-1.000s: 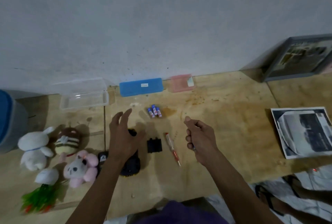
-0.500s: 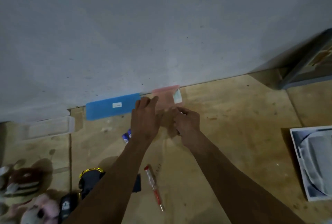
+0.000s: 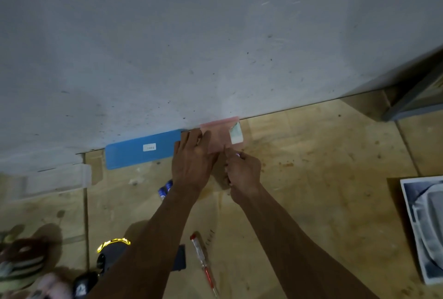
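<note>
A small pink plastic box (image 3: 224, 136) with a white label lies against the wall at the back of the wooden table (image 3: 311, 154). My left hand (image 3: 193, 159) lies flat with its fingers stretched onto the box's left end. Just in front of the box, my right hand (image 3: 243, 171) is curled into a fist around a small battery (image 3: 237, 154), of which only the purple tip shows. More blue batteries (image 3: 165, 190) lie partly hidden under my left wrist.
A blue flat box (image 3: 141, 150) and a clear box (image 3: 57, 176) lie left along the wall. Near me are a red tester screwdriver (image 3: 203, 262), a black toy with yellow trim (image 3: 112, 250), a black cover (image 3: 181, 258) and plush toys (image 3: 21, 265). A photo print (image 3: 422, 226) lies right.
Both hands have reached from the table's middle to the pink box at the wall. My left hand left the black toy and now lies on the box; my view has tilted toward the wall.
</note>
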Demonstrator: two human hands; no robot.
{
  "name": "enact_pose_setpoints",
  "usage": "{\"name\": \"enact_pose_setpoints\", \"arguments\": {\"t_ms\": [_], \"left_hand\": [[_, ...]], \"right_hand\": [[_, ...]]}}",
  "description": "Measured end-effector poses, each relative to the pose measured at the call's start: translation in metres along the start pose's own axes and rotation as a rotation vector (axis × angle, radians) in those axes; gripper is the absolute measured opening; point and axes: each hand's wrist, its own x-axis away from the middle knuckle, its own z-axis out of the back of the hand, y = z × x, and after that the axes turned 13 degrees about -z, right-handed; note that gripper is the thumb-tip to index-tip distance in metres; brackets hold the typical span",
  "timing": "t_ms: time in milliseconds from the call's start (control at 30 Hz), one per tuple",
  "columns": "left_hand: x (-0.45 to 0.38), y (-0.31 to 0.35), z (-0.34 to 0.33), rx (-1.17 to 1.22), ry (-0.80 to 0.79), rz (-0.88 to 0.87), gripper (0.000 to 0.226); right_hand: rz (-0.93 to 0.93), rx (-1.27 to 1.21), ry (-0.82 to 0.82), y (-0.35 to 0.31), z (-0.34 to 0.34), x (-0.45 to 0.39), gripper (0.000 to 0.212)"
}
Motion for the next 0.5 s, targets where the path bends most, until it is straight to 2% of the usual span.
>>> {"name": "enact_pose_setpoints", "arguments": {"t_ms": [300, 433, 500], "left_hand": [[-0.008, 0.004, -0.001, 0.077, 0.037, 0.002, 0.06], [-0.011, 0.01, -0.003, 0.05, 0.043, 0.038, 0.083], [-0.007, 0.013, -0.006, 0.068, 0.071, 0.052, 0.093]], "right_hand": [[0.025, 0.033, -0.005, -0.016, 0.008, 0.017, 0.035], [0.077, 0.028, 0.012, -0.038, 0.007, 0.028, 0.034], [0.079, 0.023, -0.032, -0.053, 0.009, 0.033, 0.028]]}}
